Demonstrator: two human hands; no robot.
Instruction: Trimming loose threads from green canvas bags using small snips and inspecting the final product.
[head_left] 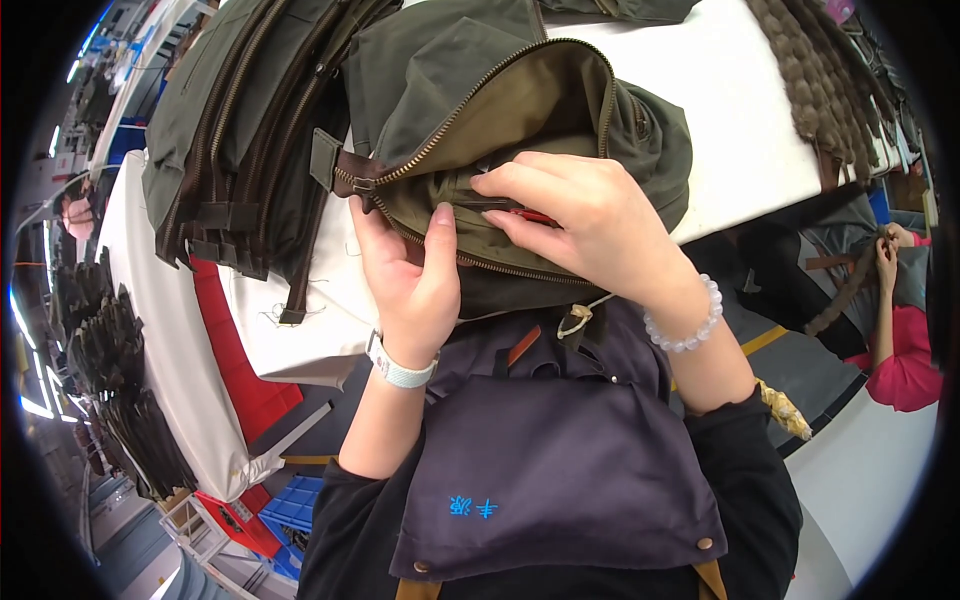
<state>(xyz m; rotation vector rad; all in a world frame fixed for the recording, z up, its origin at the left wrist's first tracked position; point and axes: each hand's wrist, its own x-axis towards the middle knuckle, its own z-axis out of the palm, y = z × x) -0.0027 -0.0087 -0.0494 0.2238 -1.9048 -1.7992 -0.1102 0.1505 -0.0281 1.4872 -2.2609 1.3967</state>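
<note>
1. There is one green bag (645, 150), and it lies on the white table (740, 115) in front of the person, with its mouth open. One brass zipper (450, 117) runs around this mouth.
2. The left hand (410, 285) is pinching the near edge of the bag, close to one end of the zipper; the thumb is on the inner side, the fingers are outside.
3. The right hand (595, 210) is over the opening. Its thumb and fingers are pinching one small tool (533, 215), which has a red part and a dark part; I cannot tell its exact kind.
4. On the left wrist there is one watch (402, 366) with a pale band; on the right wrist, one bracelet (711, 312) of clear beads.
5. The person wears one dark apron (560, 440), with two rivets at its lower corners.
6. To the left of the bag lie several green pieces (235, 110) with zippers, overlapping, so I cannot count them exactly.
7. At the right side, one co-worker with a pink sleeve (905, 355) holds one brown strip (850, 295) with two hands.
</note>
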